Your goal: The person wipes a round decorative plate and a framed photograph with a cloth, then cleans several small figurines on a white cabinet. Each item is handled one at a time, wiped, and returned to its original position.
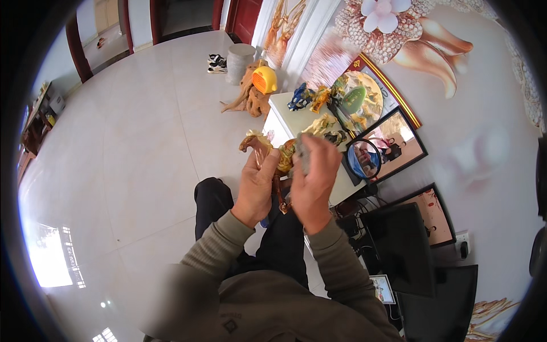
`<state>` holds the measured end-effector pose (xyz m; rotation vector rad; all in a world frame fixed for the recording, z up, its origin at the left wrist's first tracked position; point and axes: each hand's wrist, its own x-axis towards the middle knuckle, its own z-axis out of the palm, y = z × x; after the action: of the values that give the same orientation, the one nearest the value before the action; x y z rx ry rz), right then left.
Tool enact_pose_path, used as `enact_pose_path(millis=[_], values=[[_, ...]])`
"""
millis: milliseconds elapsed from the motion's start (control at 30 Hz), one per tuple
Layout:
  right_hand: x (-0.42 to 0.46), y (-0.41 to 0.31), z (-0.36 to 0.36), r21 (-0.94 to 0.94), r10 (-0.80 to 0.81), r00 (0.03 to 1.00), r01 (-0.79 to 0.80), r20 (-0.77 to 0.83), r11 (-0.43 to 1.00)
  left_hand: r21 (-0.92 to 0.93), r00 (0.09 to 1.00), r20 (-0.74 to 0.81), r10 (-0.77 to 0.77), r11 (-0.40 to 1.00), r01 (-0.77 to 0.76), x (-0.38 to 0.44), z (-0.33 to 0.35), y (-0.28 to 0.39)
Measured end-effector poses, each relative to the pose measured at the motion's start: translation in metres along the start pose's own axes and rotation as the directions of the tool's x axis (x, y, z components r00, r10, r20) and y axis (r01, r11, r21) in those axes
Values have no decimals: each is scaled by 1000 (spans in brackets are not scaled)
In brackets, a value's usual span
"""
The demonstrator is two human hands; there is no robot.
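A glossy brown horse figurine (260, 149) with a pale mane and gold-coloured decoration on its body is held up in front of me, its head towards the left. My left hand (255, 184) grips it around the chest, thumb on the near side. At its rear end is my right hand (316, 179), slightly blurred, with a grey cloth (302, 156) between its fingers and the figurine. The right palm and fingers hide the figurine's hindquarters. One brown leg hangs down between my two hands.
A white cabinet (284, 112) to the right carries a blue figurine (300, 97), an orange figurine (320, 99), a round mirror (363, 159) and framed pictures against the wall. Dark screens (397, 248) and cables are at lower right. Beyond stand a root-wood piece (256, 102), a round stool (240, 64) and shoes (217, 64).
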<state>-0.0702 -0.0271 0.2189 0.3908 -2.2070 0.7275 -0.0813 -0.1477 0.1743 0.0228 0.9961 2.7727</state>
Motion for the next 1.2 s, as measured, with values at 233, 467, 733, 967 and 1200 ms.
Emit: enact_pose_path(millis=[233, 467, 733, 967, 1200], values=[[-48, -28, 3, 237, -164, 968, 116, 192, 964, -218, 999, 42, -29, 975, 38, -5, -11, 14], [-4, 11, -15, 101, -28, 999, 26, 20, 995, 210, 991, 106, 84, 972, -105, -20, -18, -11], [-20, -7, -33, 258, -63, 943, -25, 326, 966, 236, 967, 245, -64, 972, 5, -27, -38, -10], [-18, -6, -45, 62, -48, 937, 28, 347, 998, 334, 966, 195, -171, 937, 99, -32, -25, -7], [-1, -17, -19, 163, -166, 971, 138, 172, 977, 323, 945, 265, -191, 941, 99, -35, -18, -4]])
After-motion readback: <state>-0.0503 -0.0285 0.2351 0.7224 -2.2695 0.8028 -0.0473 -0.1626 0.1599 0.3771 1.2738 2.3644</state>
